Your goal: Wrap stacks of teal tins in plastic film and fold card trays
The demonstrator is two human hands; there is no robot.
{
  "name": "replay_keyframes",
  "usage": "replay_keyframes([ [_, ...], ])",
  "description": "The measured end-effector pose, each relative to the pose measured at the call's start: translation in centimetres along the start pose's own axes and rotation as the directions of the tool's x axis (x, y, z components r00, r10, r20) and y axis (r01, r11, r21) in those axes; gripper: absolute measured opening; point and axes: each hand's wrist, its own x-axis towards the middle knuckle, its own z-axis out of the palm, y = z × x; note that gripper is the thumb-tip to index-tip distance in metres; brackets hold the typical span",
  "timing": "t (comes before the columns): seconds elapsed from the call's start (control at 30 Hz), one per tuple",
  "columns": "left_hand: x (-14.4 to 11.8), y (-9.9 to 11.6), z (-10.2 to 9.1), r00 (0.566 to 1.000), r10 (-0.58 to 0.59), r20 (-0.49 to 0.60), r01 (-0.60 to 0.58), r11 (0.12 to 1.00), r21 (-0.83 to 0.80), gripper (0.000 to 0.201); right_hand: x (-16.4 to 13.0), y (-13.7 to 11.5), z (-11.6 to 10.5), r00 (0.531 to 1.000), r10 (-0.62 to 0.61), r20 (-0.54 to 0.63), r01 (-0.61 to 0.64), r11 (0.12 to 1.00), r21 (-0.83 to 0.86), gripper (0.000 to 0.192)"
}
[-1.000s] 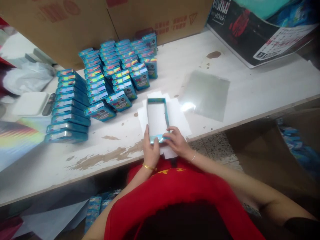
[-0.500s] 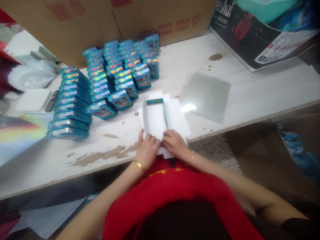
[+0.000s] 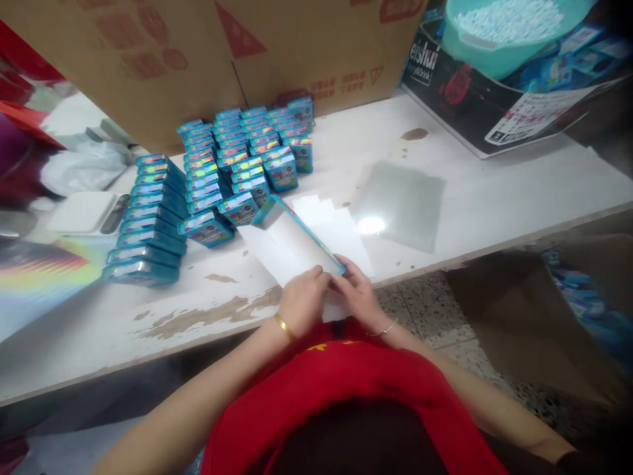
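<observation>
Carton (image 3: pixel 295 243) aslant over the table (image 3: pixel 499 191), its near end gripped by left hand (image 3: pixel 304 300) and right hand (image 3: pixel 360 293) close together; white cards (image 3: pixel 341 227) just right of it; blue boxes (image 3: pixel 205 188) in rows to the left; clear sheet (image 3: pixel 408 204) farther right; black box (image 3: pixel 472 102) at back right

Crumpled white bag (image 3: pixel 84 170) — brown carton (image 3: pixel 301 46), red print (image 3: pixel 237 34).

Part-folded carton (image 3: pixel 291 243), white inside, blue outside, slanting, left panel splayed, near end in both hands (image 3: pixel 302 300).
</observation>
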Motion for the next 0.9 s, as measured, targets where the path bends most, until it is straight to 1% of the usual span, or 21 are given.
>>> replay_keyframes([
  [0.1,0.4,-0.4,0.1,0.994,-0.018,0.106,0.035,0.986,-0.161,0.014,-0.3,0.1,0.1,0.999,0.042,0.001,-0.042,0.999,0.033,0.047],
  [0.23,0.7,-0.9,0.5,0.97,-0.036,0.239,0.116,0.937,-0.328,0.013,-0.3,0.0,0.6,0.995,0.103,0.012,-0.103,0.994,-0.023,0.046],
  [0.3,0.8,-1.0,-0.1,0.95,-0.036,0.309,0.155,0.916,-0.37,0.016,0.4,-0.2,0.4,0.987,0.156,0.042,-0.152,0.985,-0.083,0.044],
  [0.33,0.8,-1.0,-0.7,0.945,-0.022,0.326,0.152,0.914,-0.377,0.019,1.0,-0.2,0.1,0.981,0.186,0.061,-0.178,0.976,-0.124,0.043],
  [0.37,0.8,-1.3,-1.4,0.948,0.005,0.319,0.12,0.92,-0.372,0.025,1.8,-0.3,-0.4,0.974,0.208,0.085,-0.191,0.967,-0.171,0.042],
  [0.4,0.7,-1.7,-2.2,0.956,0.046,0.291,0.063,0.933,-0.355,0.034,2.7,-0.4,-1.0,0.971,0.211,0.113,-0.182,0.958,-0.224,0.041],
  [0.43,0.6,-2.3,-3.1,0.965,0.088,0.248,-0.004,0.947,-0.322,0.046,3.9,-0.5,-1.7,0.97,0.196,0.142,-0.15,0.947,-0.284,0.04],
  [0.47,0.4,-3.1,-3.9,0.971,0.125,0.205,-0.066,0.959,-0.275,0.06,5.1,-0.7,-2.5,0.972,0.163,0.167,-0.096,0.931,-0.352,0.04],
  [0.5,0.3,-4.1,-4.5,0.972,0.15,0.181,-0.108,0.969,-0.223,0.07,6.5,-0.8,-3.3,0.974,0.12,0.192,-0.028,0.906,-0.423,0.039],
  [0.53,0.3,-5.2,-4.9,0.97,0.156,0.184,-0.124,0.977,-0.175,0.071,7.8,-1.0,-4.2,0.973,0.076,0.219,0.044,0.869,-0.493,0.039],
  [0.57,0.3,-6.3,-4.9,0.966,0.143,0.215,-0.115,0.984,-0.136,0.059,9.1,-1.2,-4.9,0.967,0.041,0.25,0.111,0.82,-0.562,0.039],
  [0.63,0.7,-8.3,-4.4,0.957,0.106,0.271,-0.079,0.991,-0.108,0.029,11.2,-1.9,-6.0,0.952,0.004,0.307,0.219,0.691,-0.689,0.038],
  [0.67,1.1,-9.1,-3.9,0.955,0.1,0.278,-0.066,0.989,-0.131,0.027,11.8,-2.3,-6.2,0.947,-0.017,0.322,0.263,0.618,-0.741,0.036],
  [0.7,1.5,-9.7,-3.3,0.958,0.096,0.269,-0.048,0.983,-0.179,0.03,12.1,-2.7,-6.1,0.947,-0.061,0.317,0.297,0.547,-0.783,0.037],
  [0.73,2.0,-10.3,-2.7,0.962,0.088,0.26,-0.021,0.968,-0.249,0.03,11.9,-3.2,-5.8,0.946,-0.135,0.293,0.321,0.485,-0.813,0.039],
  [0.77,2.6,-10.8,-2.1,0.962,0.071,0.263,0.021,0.943,-0.331,0.03,11.5,-3.6,-5.3,0.935,-0.226,0.273,0.348,0.434,-0.831,0.041],
  [0.8,3.2,-11.3,-1.7,0.957,0.051,0.287,0.076,0.907,-0.414,0.029,10.6,-3.8,-4.6,0.907,-0.317,0.277,0.391,0.388,-0.835,0.043],
  [0.83,3.9,-11.7,-1.3,0.944,0.038,0.328,0.135,0.863,-0.486,0.031,9.6,-3.9,-3.9,0.867,-0.389,0.311,0.449,0.339,-0.826,0.044],
  [0.87,4.5,-12.1,-0.9,0.929,0.027,0.37,0.191,0.82,-0.54,0.033,8.5,-3.7,-3.1,0.82,-0.426,0.382,0.521,0.283,-0.805,0.046],
  [0.9,5.1,-12.5,-0.7,0.914,0.015,0.406,0.24,0.787,-0.569,0.035,7.4,-3.2,-2.4,0.775,-0.426,0.467,0.59,0.219,-0.778,0.049],
])
